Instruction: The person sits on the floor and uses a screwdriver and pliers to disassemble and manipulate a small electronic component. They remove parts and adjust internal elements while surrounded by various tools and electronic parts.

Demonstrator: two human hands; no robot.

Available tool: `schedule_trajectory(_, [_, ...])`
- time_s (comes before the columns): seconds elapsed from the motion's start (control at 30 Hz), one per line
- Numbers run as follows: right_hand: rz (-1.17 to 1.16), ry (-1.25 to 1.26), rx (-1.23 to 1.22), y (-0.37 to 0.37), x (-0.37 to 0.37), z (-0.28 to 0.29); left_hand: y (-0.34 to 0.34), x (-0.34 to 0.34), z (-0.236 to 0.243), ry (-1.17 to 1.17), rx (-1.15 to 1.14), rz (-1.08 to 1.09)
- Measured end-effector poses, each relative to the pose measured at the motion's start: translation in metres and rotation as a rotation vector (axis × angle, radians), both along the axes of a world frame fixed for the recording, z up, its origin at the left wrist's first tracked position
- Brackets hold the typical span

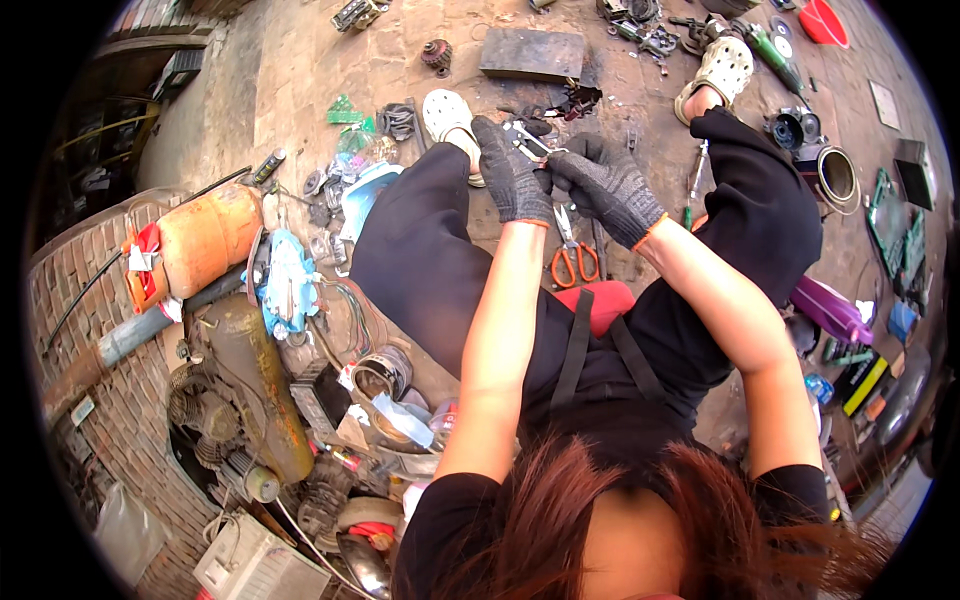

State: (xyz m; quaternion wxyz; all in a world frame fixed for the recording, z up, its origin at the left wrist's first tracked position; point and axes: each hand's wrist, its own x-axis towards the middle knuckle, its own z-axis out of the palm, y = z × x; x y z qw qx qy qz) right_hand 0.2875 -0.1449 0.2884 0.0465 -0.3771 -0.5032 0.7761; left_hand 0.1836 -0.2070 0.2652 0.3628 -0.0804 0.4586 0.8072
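Dark grey knit gloves with orange cuffs cover both hands, which meet in front of my lap between my feet. My left hand is closed around the near side of a small silver metal part with thin prongs; its exact kind cannot be made out. The fingers of my right hand pinch together at the right end of that part. Just below the hands, a pair of scissors with orange handles lies on the ground, blades pointing away from me. A dark bar lies beside the scissors.
A dark metal block lies beyond my hands, with a copper-wound rotor to its left. An angle grinder and a red bowl are far right. Left are an orange gas cylinder, a rusty cylinder and piled scrap.
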Motion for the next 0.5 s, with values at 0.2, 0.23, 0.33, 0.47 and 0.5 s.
schedule_trajectory(0.2, [0.05, 0.142, 0.436, 0.015, -0.003, 0.006, 0.001, -0.016, -0.002, 0.072, -0.184, -0.016])
schedule_trajectory(0.23, [0.059, 0.149, 0.428, 0.017, 0.0, 0.009, -0.001, -0.019, 0.0, 0.116, -0.228, -0.033])
schedule_trajectory(0.33, [0.114, 0.104, 0.449, 0.021, 0.013, 0.021, 0.0, -0.021, 0.007, 0.098, -0.205, -0.151])
schedule_trajectory(0.47, [0.214, 0.014, 0.886, 0.017, 0.019, 0.036, 0.001, -0.015, 0.004, 0.152, -0.252, -0.141])
schedule_trajectory(0.5, [0.226, -0.003, 0.924, 0.016, 0.02, 0.037, 0.002, -0.012, 0.004, 0.186, -0.275, -0.117])
